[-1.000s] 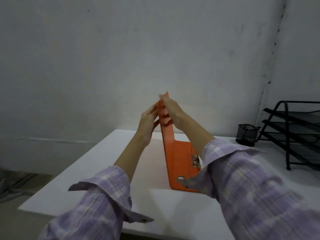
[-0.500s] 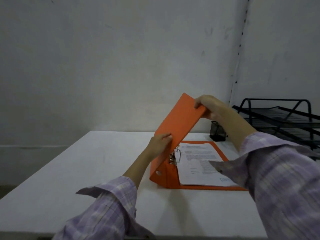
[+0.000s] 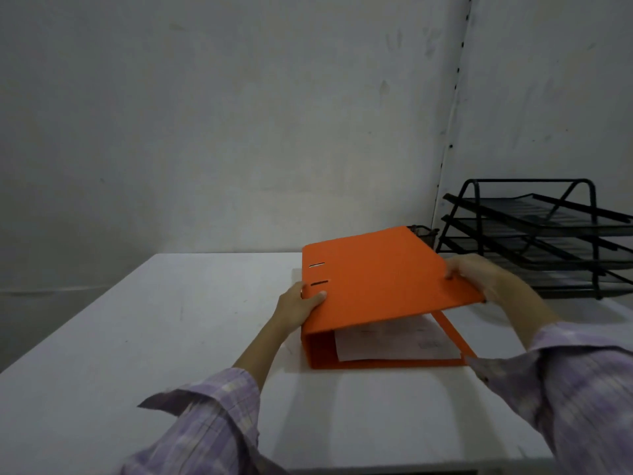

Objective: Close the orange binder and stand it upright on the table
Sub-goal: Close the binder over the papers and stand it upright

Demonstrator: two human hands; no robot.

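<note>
The orange binder point(image 3: 380, 282) lies on the white table point(image 3: 171, 337), right of centre, with its spine to the left. Its front cover is folded almost flat, and a wedge-shaped gap on the right still shows white paper point(image 3: 394, 341) inside. My left hand point(image 3: 299, 305) grips the spine edge, thumb on top of the cover near two slots. My right hand point(image 3: 479, 277) holds the cover's free right edge, fingers over it.
A black three-tier wire tray rack point(image 3: 541, 234) stands at the back right of the table, close behind my right hand. A small black mesh holder point(image 3: 424, 233) peeks out behind the binder. A grey wall rises right behind the table.
The cover has swung down from a steep tilt to nearly flat over the paper. My right hand followed its edge downwards; my left hand slid to the spine.
</note>
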